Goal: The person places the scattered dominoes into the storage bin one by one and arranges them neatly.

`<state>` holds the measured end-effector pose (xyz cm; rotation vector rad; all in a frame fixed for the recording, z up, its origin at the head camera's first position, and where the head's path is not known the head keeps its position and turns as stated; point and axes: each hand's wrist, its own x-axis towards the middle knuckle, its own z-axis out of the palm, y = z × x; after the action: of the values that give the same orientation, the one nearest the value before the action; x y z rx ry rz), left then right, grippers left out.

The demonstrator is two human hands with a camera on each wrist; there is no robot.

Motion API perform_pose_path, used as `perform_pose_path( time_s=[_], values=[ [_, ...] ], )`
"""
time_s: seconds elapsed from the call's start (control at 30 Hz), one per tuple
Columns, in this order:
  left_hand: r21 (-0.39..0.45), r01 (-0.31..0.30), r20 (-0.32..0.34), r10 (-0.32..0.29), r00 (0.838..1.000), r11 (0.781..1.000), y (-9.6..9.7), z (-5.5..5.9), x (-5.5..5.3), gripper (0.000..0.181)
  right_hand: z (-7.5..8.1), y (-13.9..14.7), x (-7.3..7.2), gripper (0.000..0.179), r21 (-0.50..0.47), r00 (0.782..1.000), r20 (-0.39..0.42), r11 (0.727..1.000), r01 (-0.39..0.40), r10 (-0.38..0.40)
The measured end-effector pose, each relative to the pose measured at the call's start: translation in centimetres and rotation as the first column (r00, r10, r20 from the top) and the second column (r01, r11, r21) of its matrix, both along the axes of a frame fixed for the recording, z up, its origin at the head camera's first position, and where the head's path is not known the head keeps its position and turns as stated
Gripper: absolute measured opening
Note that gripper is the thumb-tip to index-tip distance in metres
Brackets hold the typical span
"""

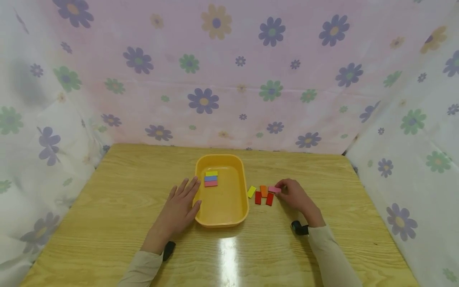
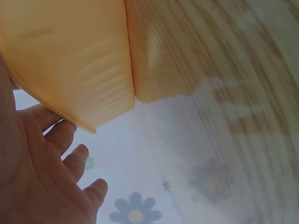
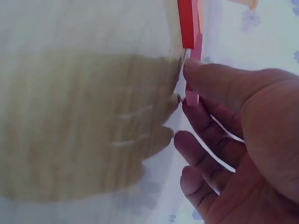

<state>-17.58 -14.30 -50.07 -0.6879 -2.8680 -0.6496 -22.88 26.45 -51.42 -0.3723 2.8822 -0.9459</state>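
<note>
A yellow plastic tub (image 1: 222,217) stands mid-table, and my left hand (image 1: 181,207) rests on its left rim with fingers spread straight. In the left wrist view the fingertips touch the rim of the tub (image 2: 84,84) from outside. Inside the tub a yellow block (image 1: 211,173), a blue block (image 1: 210,178) and a pink block (image 1: 210,183) lie side by side. To the right of the tub, my right hand (image 1: 295,195) pinches another pink block (image 1: 274,189) between thumb and fingers. The right wrist view shows that pink block (image 3: 192,97) at the thumb tip.
Between tub and right hand lie a yellow block (image 1: 252,191), an orange block (image 1: 263,191) and two red blocks, one on the left (image 1: 258,197) and one on the right (image 1: 269,199). A flowered curtain (image 1: 229,119) hangs behind the wooden table (image 1: 125,191) and at both sides.
</note>
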Motion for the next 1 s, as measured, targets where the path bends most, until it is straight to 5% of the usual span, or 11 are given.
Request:
perform_pose_path(
  time_s=[0.23,0.43,0.6,0.8,0.9,1.0],
  values=[
    [0.0,0.0,0.004,0.0,1.0,1.0,0.1,-0.3,0.0,0.06,0.0,-0.9,2.0,0.021,-0.108,0.983,-0.017,0.978,0.178,-0.181],
    [-0.001,-0.003,0.011,0.003,1.0,1.0,0.1,-0.3,0.0,0.06,-0.2,-2.0,3.3,0.021,-0.309,0.946,-0.037,0.903,0.297,-0.323],
    [-0.014,-0.007,0.005,0.007,1.0,1.0,0.2,0.0,0.0,0.059,-0.3,-3.3,4.3,0.022,-0.517,0.911,0.031,0.773,0.366,-0.41],
    [-0.018,-0.008,0.004,0.008,1.0,1.0,0.1,0.1,0.0,0.059,0.0,-5.5,5.8,0.027,-0.765,0.909,0.263,0.504,0.401,-0.323],
    [-0.018,-0.009,0.001,0.009,1.0,1.0,0.1,0.1,0.0,0.059,0.3,-6.5,6.4,0.029,-0.794,0.905,0.3,0.446,0.413,-0.302],
    [-0.019,-0.009,-0.003,0.009,1.0,1.0,0.1,0.1,0.0,0.059,0.4,-7.4,6.9,0.033,-0.799,0.907,0.309,0.439,0.411,-0.286]
  ],
)
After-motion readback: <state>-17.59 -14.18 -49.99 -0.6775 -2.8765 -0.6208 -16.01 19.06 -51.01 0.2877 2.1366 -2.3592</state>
